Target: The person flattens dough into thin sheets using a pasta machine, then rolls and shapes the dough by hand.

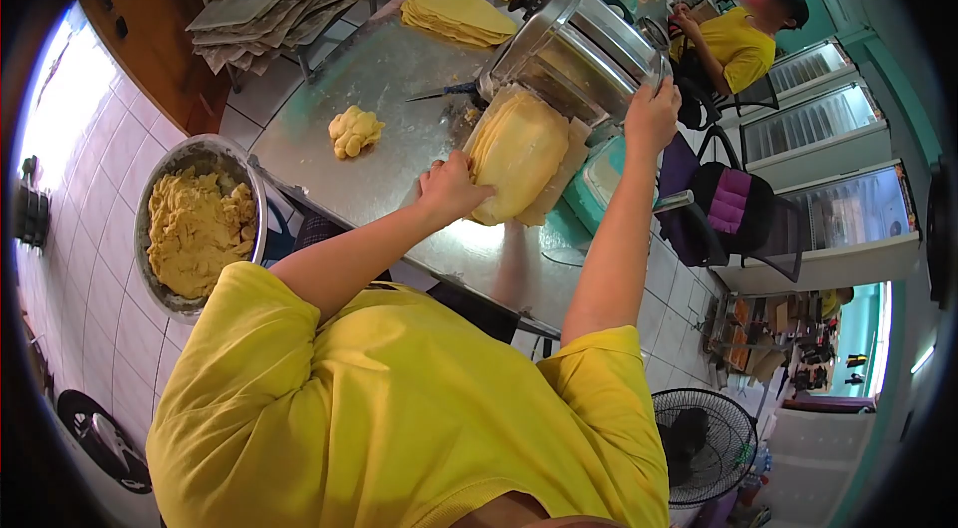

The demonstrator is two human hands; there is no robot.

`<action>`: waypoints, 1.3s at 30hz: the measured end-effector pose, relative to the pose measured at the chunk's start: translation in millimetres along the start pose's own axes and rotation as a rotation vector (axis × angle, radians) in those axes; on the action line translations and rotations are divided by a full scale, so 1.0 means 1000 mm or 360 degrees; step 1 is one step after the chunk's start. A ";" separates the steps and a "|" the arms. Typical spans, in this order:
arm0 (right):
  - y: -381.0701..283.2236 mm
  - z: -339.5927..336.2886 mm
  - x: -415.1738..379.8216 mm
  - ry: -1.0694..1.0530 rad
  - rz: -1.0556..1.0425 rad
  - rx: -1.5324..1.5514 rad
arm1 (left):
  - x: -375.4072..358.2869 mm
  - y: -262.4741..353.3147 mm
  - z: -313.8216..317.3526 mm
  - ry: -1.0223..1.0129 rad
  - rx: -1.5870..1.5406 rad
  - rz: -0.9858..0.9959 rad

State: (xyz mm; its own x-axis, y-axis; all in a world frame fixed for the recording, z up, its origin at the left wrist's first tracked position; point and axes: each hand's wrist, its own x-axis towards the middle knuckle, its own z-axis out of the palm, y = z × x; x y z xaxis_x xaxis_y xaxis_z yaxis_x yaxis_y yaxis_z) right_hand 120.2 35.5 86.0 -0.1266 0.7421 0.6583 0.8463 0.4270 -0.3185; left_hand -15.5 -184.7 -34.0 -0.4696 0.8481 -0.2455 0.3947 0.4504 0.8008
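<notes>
A metal dough roller machine [569, 49] stands on the steel table [399, 69]. In front of it lies a stack of flat yellow dough sheets [519, 154] on brown board. My left hand [451, 189] rests at the stack's left edge, thumb on the top sheet, fingers partly hidden. At the machine's right end, my right hand [654, 109] touches its side with fingers bent; whether it grips a part there is too small to tell. A lump of dough [354, 132] sits to the left of the stack, and another pile of sheets [457, 15] lies farther back.
A bowl of dough [200, 229] stands left of the table. Stacked boards [274, 4] are at the back left. A turquoise container [599, 184] is right of the sheets. A person in yellow [733, 44] sits at the back right, near a chair [733, 199]. A fan [704, 443] stands lower right.
</notes>
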 end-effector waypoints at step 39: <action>0.002 0.004 -0.002 0.0156 -0.0091 -0.0018 | 0.008 0.047 -0.035 0.0045 -0.1393 0.0142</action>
State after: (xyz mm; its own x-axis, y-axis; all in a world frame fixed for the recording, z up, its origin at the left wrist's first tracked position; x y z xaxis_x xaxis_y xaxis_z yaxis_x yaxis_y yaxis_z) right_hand 120.4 36.7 81.2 -0.1241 0.6620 0.7391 0.8449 0.4611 -0.2711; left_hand -28.0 -166.3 20.7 -0.4899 0.8574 -0.1575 -0.3107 -0.0030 0.9505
